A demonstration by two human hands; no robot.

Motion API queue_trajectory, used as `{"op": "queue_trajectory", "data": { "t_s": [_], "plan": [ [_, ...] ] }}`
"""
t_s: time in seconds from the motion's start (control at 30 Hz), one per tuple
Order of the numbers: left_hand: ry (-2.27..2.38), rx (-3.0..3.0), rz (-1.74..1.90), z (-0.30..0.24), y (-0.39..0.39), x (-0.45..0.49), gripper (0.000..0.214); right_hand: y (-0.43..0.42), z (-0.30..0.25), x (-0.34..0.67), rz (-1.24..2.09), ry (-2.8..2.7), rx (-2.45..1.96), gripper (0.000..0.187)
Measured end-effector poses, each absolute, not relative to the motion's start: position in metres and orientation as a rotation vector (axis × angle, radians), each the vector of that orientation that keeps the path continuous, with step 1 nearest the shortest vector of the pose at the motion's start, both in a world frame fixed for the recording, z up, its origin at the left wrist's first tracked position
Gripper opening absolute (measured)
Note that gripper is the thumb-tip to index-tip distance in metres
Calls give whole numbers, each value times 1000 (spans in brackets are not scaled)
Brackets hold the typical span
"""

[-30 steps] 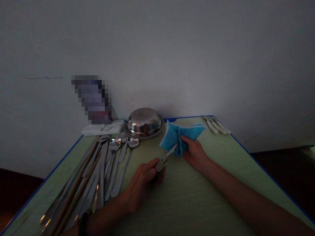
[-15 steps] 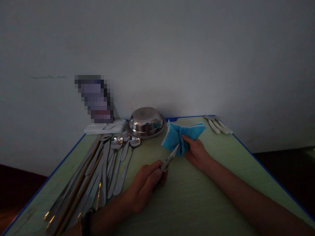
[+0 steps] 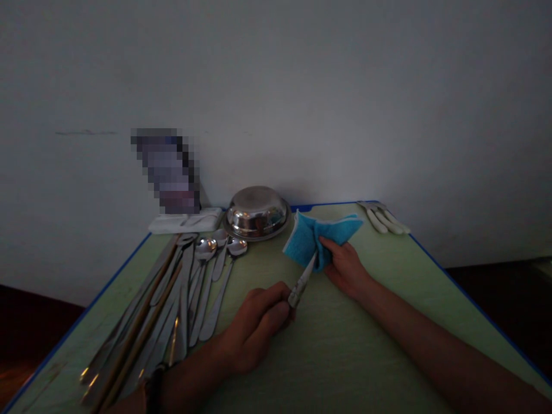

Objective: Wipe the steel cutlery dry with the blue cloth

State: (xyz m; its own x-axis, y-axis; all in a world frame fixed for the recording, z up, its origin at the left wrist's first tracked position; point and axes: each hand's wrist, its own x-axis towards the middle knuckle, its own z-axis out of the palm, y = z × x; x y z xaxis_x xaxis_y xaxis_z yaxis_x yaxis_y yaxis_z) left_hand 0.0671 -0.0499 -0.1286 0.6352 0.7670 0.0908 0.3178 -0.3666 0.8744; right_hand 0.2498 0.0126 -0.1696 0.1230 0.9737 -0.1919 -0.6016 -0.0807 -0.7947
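My left hand (image 3: 263, 322) is closed around a piece of cutlery (image 3: 305, 279) with a pale handle and a narrow, tapering metal part. Its far end disappears into a folded blue cloth (image 3: 299, 238), so I cannot tell its kind. Pinched around that end, the cloth is in my right hand (image 3: 345, 267), thumb on top and the other fingers underneath. Both hands are above the middle of the green table (image 3: 345, 356), the right one farther forward.
Several spoons (image 3: 204, 250) and other long metal utensils lie left, with wooden chopsticks (image 3: 146, 322) among them. An upturned steel bowl (image 3: 259, 213) stands at the back. Beside it, a blurred-out screen (image 3: 166, 172) leans on a white stand (image 3: 185, 221). White-handled cutlery (image 3: 379, 218) lies back right.
My left hand and the cutlery have turned and shifted slightly right. The right hand keeps its pinch on the cloth in nearly the same place.
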Motion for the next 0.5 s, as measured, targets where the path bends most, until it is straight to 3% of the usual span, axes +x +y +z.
{"op": "queue_trajectory", "data": {
  "t_s": [0.5],
  "plan": [
    [1035, 2018, 399, -136, -43, 83, 25, 11, -169, 246, 1391, -578, -931, 16]
  ]
}}
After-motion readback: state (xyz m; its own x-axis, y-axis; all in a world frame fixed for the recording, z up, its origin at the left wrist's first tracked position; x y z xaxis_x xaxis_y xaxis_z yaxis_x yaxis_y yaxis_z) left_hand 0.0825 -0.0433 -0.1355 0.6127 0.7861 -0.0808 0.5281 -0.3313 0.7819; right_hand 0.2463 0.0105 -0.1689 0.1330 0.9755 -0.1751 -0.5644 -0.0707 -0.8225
